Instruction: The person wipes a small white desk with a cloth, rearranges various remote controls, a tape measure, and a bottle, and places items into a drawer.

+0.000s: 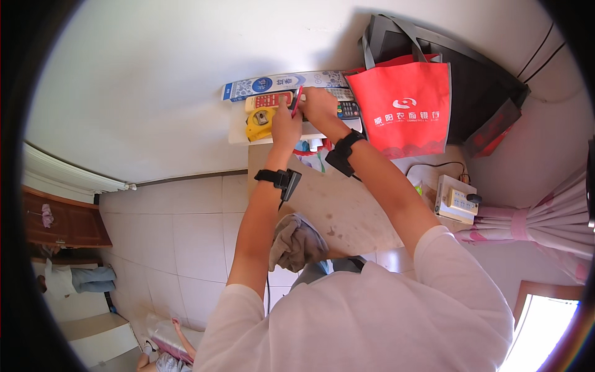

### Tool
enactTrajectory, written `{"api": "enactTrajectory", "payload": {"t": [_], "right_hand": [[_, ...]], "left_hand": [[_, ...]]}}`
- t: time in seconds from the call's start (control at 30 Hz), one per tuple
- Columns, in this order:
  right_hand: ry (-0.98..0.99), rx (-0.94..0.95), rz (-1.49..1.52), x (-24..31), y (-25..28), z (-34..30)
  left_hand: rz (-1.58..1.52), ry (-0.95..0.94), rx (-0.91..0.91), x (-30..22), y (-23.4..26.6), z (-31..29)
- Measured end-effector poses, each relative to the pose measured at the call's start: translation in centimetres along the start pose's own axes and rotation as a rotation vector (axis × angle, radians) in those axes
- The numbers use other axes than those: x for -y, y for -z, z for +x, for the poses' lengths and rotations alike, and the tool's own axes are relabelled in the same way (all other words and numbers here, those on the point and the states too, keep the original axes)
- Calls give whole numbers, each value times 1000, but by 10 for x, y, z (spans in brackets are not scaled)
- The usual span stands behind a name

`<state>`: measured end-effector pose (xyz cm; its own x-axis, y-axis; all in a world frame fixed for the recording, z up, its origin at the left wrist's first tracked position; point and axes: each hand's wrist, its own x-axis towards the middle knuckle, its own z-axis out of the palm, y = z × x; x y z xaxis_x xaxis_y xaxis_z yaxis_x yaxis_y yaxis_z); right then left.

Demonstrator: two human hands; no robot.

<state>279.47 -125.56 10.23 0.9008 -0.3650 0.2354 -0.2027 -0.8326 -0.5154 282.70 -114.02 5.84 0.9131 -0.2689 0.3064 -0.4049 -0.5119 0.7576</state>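
My left hand (pixel 287 129) is closed over the low white surface (pixel 238 129) at the far end of the table. A slim red stick-like object (pixel 297 101) stands up from its fingers; its exact kind is unclear. Beside it, my right hand (pixel 321 108) is curled with its fingertips turned toward the red object, and what they grip is hidden. To the left of my hands lie a yellow tape measure (pixel 260 124) and a red-faced remote control (pixel 265 101). A black remote control (pixel 349 110) and a grey one (pixel 341 93) lie right of my right hand.
A long blue-and-white box (pixel 279 83) lies along the wall. At right, a red bag (pixel 406 105) stands before a dark screen (pixel 468 77). A power strip (pixel 460 200) rests on a box. A crumpled grey cloth (pixel 297 242) hangs at the table's (pixel 344 201) near edge.
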Motion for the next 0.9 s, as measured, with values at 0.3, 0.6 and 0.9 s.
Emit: {"api": "enactTrajectory", "payload": {"t": [0.3, 0.6, 0.9], "right_hand": [[-50, -50, 373, -62, 8, -173], [-107, 562, 454, -70, -63, -390], [-84, 311, 592, -5, -138, -383]], "left_hand": [[-296, -46, 237, -11, 57, -110], [482, 393, 615, 85, 145, -320], [297, 313, 341, 102, 121, -292]]}}
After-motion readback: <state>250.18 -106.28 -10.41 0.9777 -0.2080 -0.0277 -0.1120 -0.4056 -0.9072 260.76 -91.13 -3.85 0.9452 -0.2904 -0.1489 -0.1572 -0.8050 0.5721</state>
